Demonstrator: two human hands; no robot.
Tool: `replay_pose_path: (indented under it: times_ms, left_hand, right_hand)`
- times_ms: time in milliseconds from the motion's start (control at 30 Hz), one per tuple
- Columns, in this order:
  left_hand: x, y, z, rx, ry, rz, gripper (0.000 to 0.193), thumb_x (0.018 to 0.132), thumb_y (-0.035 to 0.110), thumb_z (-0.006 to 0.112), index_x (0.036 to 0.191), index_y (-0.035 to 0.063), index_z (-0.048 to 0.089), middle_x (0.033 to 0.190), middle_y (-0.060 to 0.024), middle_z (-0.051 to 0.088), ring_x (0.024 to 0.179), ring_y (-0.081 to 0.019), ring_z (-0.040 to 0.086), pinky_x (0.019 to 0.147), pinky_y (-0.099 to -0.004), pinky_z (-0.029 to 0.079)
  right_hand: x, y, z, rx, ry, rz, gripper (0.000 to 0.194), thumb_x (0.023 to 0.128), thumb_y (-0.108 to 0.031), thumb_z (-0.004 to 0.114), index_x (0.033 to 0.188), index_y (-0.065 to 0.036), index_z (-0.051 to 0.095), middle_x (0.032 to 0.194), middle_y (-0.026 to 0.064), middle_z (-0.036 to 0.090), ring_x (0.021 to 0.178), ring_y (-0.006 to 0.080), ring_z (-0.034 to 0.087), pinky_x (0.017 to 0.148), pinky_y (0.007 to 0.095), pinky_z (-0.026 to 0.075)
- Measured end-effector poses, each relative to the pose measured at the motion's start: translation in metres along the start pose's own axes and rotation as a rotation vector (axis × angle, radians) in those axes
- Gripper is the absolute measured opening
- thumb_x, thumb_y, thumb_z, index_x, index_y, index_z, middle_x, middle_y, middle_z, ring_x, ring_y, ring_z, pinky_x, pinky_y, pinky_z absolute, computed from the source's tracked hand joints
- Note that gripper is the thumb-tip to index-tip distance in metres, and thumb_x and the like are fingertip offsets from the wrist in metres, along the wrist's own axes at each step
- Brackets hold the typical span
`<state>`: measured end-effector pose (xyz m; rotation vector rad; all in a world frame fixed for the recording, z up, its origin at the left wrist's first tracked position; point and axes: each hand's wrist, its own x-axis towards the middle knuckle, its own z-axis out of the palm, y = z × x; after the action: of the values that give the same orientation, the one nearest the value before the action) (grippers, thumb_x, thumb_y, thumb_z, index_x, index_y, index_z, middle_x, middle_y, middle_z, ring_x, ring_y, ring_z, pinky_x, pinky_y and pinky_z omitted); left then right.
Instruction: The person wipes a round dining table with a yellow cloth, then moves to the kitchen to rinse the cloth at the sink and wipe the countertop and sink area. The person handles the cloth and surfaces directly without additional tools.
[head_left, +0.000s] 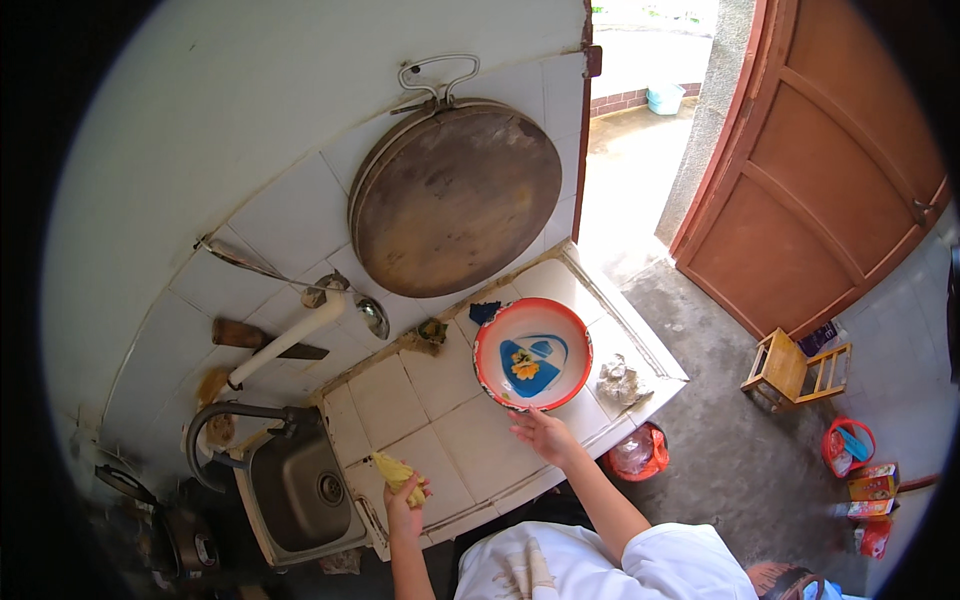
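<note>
My left hand (405, 504) is closed around a crumpled yellow cloth (400, 478) above the tiled counter (465, 450), just right of the sink. At the near rim of an enamel basin (555, 352) is my right hand (546, 437), palm turned up and fingers apart; whether the fingertips touch the rim is hard to tell. The basin is white inside with a red rim and a blue and orange flower pattern. A dark blue cloth (484, 312) lies beside its far left edge, and a crumpled greyish bundle (622, 381) lies to its right.
A steel sink (296, 487) with a dark faucet (240, 410) adjoins the counter. A large round pan (457, 199), a ladle (371, 315) and a cleaver (270, 341) hang on the wall. A lined bin (637, 454) stands below the counter edge; a wooden chair (787, 371) stands near the open door (817, 172).
</note>
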<state>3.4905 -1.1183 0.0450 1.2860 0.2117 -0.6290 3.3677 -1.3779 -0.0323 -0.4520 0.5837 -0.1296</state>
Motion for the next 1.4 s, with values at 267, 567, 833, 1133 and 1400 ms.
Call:
replay_pose_path:
  times_ms: [267, 567, 833, 1133, 1400]
  left_hand:
    - [0.001, 0.004, 0.012, 0.03, 0.004, 0.01, 0.047, 0.081, 0.004, 0.062, 0.123, 0.0037, 0.043, 0.095, -0.0075, 0.056, 0.076, -0.0213, 0.058, 0.06, -0.0314, 0.048]
    - [-0.001, -0.004, 0.015, 0.032, 0.013, 0.013, 0.042, 0.08, 0.004, 0.063, 0.118, 0.0048, 0.046, 0.093, -0.0067, 0.056, 0.076, -0.0217, 0.06, 0.059, -0.0316, 0.048]
    - [0.0, -0.008, 0.014, 0.027, 0.025, 0.001, 0.041, 0.079, 0.004, 0.064, 0.116, 0.0062, 0.048, 0.092, -0.0064, 0.058, 0.075, -0.0218, 0.061, 0.059, -0.0316, 0.049]
    - [0.002, -0.011, 0.016, 0.07, 0.015, 0.039, 0.035, 0.08, 0.004, 0.063, 0.113, 0.0057, 0.048, 0.091, -0.0065, 0.056, 0.074, -0.0213, 0.059, 0.056, -0.0315, 0.048]
    - [0.003, -0.013, 0.006, 0.023, 0.001, 0.036, 0.036, 0.078, 0.003, 0.066, 0.11, 0.0052, 0.048, 0.092, -0.0069, 0.058, 0.073, -0.0221, 0.062, 0.058, -0.0314, 0.051]
  right_hand:
    - [0.003, 0.0, -0.004, 0.03, -0.014, -0.004, 0.03, 0.095, -0.033, 0.045, 0.112, -0.01, 0.055, 0.116, 0.0031, 0.059, 0.097, 0.0171, 0.056, 0.086, 0.0319, 0.041]
    - [0.004, 0.001, -0.008, 0.028, -0.031, 0.032, 0.036, 0.094, -0.037, 0.045, 0.117, -0.011, 0.052, 0.118, 0.0004, 0.058, 0.1, 0.015, 0.054, 0.089, 0.0302, 0.038]
    - [0.003, -0.001, -0.005, 0.017, -0.006, 0.039, 0.032, 0.096, -0.033, 0.041, 0.117, -0.011, 0.053, 0.12, 0.0013, 0.057, 0.103, 0.0162, 0.053, 0.09, 0.0316, 0.039]
    - [0.008, -0.006, -0.008, 0.002, 0.015, -0.018, 0.03, 0.096, -0.032, 0.043, 0.11, -0.01, 0.056, 0.112, 0.0036, 0.061, 0.096, 0.0169, 0.056, 0.087, 0.0318, 0.039]
    - [0.03, -0.041, -0.026, 0.06, 0.057, -0.134, 0.028, 0.093, -0.035, 0.048, 0.103, -0.009, 0.056, 0.1, 0.0033, 0.062, 0.088, 0.0181, 0.059, 0.079, 0.0308, 0.043]
